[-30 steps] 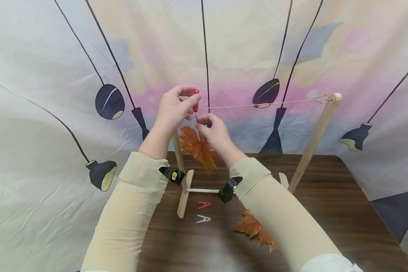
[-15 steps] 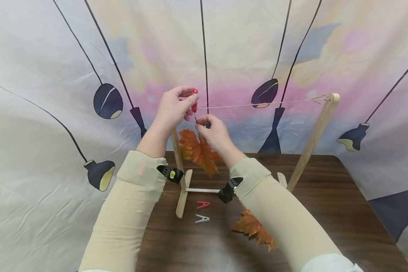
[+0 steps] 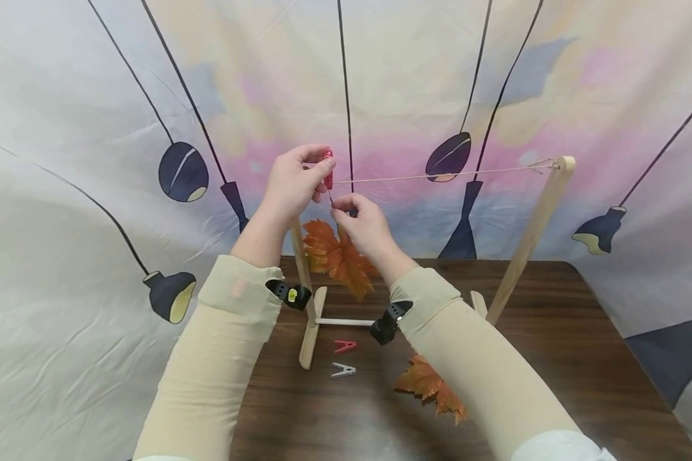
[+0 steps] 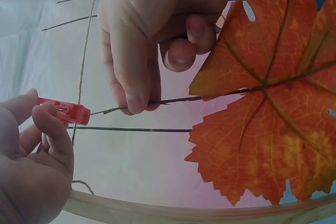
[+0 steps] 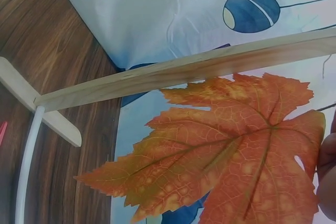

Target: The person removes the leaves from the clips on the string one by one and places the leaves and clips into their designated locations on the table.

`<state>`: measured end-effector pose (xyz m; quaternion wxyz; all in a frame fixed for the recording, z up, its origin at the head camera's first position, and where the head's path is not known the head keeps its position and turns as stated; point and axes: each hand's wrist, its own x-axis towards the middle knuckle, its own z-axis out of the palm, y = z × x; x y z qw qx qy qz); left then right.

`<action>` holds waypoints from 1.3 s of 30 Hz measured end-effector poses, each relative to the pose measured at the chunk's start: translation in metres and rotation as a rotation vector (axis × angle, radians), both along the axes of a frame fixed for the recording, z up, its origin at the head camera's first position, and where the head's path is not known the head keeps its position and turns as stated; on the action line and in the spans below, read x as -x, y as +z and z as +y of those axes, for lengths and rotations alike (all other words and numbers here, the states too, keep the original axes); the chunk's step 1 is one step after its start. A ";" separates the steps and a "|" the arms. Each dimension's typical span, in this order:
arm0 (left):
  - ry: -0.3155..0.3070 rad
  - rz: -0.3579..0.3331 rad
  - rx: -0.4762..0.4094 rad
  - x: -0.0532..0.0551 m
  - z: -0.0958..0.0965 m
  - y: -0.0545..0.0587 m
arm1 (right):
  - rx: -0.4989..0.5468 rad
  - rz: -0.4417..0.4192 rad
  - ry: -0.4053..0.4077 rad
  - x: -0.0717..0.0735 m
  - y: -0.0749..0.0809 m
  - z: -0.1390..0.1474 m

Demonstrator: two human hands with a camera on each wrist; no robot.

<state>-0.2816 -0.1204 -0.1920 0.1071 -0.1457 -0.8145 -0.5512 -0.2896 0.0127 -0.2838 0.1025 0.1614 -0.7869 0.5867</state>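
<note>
My left hand (image 3: 293,179) pinches a red clothespin (image 3: 328,169) at the string (image 3: 427,177), near the left post. In the left wrist view the clothespin (image 4: 68,112) lies across the string, with the tip of a leaf stem (image 4: 181,99) at its nose. Thumb and fingers of my right hand (image 3: 364,225) pinch that stem just below the clothespin. From it hangs an orange maple-like leaf (image 3: 340,259), its blade spread wide in the right wrist view (image 5: 236,145). The hand's fingers show only at the right edge there.
A wooden stand with a right post (image 3: 533,240), left post (image 3: 302,256) and white crossbar (image 3: 346,322) carries the string. On the brown table (image 3: 553,384) lie a red clothespin (image 3: 345,346), a white clothespin (image 3: 343,369) and another orange leaf (image 3: 429,387), partly under the right sleeve.
Both hands stay nearly in place at the string. The hanging leaf has dropped slightly, and the whole view has shifted a little.
</note>
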 end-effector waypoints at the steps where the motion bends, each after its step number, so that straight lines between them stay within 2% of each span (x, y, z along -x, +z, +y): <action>1: 0.000 0.000 0.003 0.000 0.000 0.000 | -0.006 0.000 0.002 0.000 0.000 0.000; 13: 0.004 0.025 -0.027 0.007 -0.004 0.002 | -0.027 0.001 0.006 -0.001 0.004 0.000; 19: 0.040 0.016 -0.058 0.006 -0.002 0.005 | -0.033 0.006 -0.006 -0.001 0.004 0.000; 29: 0.104 0.052 -0.211 0.005 -0.002 0.012 | -0.056 0.015 -0.012 -0.003 0.002 0.005; 39: 0.160 0.090 -0.252 0.003 -0.002 0.014 | -0.049 0.012 -0.014 -0.006 -0.001 0.011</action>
